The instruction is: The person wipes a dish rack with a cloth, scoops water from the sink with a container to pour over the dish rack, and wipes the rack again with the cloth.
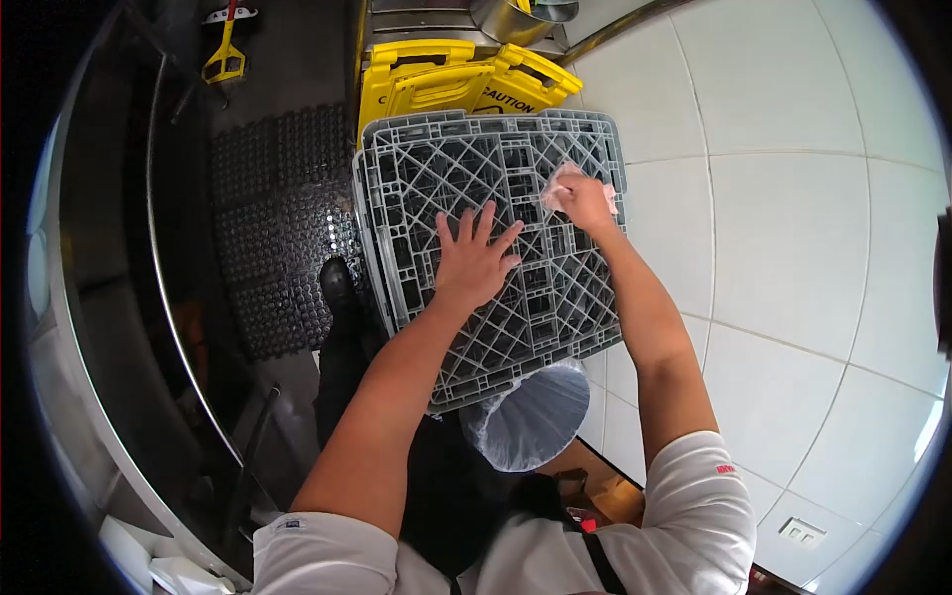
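Two bare hands work over a gray plastic crate [555, 235], whose latticed face fills the middle of the view; layered edges show along its 9 o'clock side. The left hand [476, 266] lies palm down near the center of the lattice, open, its fingers spread and pointing towards 12 o'clock. The right hand [585, 201] is closed around a crumpled pink cloth [557, 188], held against the crate towards 1 o'clock from its center, near the edge facing the wall.

Taking the crate as the dial, yellow caution signs [436, 89] stand just beside it at 12 o'clock, with a metal bucket [516, 22] beyond them. A white tiled wall [783, 228] rises at 3 o'clock. At 6 o'clock, a bin lined with clear plastic [531, 421] sits partly under the crate's edge in this view. A black studded mat [268, 208] lies at 9 o'clock, with a dark shoe [338, 277] at its near edge.
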